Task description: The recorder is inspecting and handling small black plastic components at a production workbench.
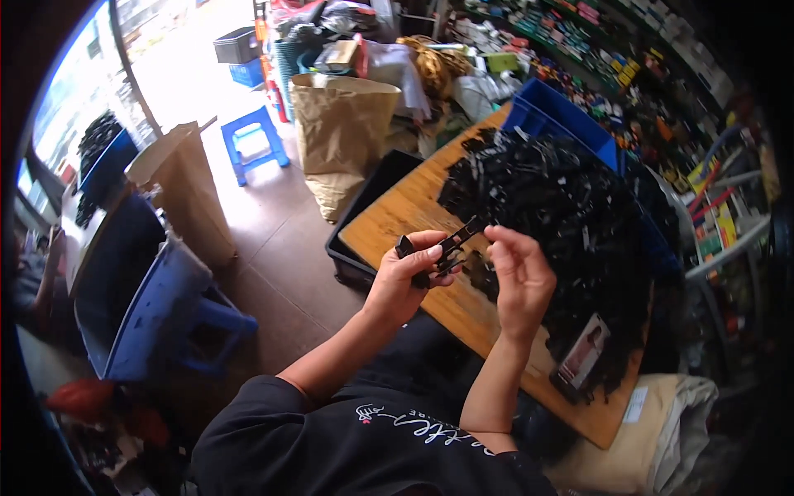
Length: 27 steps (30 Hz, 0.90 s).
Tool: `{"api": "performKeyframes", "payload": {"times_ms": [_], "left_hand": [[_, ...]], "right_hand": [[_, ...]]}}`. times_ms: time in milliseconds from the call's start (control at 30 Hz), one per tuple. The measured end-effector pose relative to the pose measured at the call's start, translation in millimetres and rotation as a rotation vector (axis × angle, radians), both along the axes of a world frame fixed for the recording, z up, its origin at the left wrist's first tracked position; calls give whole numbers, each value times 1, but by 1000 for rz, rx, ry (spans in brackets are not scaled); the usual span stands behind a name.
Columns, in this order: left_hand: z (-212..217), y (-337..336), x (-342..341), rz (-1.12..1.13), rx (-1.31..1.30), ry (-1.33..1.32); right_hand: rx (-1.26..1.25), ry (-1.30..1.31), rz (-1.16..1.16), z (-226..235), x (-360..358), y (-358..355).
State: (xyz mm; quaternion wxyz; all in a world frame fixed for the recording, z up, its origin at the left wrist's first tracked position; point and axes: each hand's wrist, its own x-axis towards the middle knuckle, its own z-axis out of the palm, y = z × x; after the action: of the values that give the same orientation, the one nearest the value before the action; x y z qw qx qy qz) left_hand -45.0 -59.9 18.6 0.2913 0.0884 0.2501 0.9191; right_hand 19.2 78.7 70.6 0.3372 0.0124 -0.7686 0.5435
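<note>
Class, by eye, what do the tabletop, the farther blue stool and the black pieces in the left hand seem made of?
Tabletop: apparently wood, satin finish; orange-brown, streaky grain. Farther blue stool: probably moulded plastic; looks smooth, evenly coloured. Black pieces in the left hand: likely plastic, slight sheen; coated metal possible.

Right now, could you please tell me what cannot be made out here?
In the head view:
Right hand: too small and blurred to tell whether it touches the black piece.
Black piece: partly covered by the left hand.
Wooden table: much of its top lies under the black pile.
Black crate: partly hidden by the table.
</note>
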Motion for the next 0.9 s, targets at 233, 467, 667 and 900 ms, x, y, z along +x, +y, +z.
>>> {"api": "performKeyframes", "payload": {"times_ms": [233,467,667,900], "left_hand": [[2,55,42,-336,-152,-9],[-13,68,56,-400,-302,49],[-21,63,52,-435,-447,257],[-25,59,45,-388,-522,264]], "right_hand": [[287,4,-144,-24,87,37],[97,21,-349,-39,128,44],[21,-169,-473,-42,122,51],[186,-188,-514,-55,93,43]]}}
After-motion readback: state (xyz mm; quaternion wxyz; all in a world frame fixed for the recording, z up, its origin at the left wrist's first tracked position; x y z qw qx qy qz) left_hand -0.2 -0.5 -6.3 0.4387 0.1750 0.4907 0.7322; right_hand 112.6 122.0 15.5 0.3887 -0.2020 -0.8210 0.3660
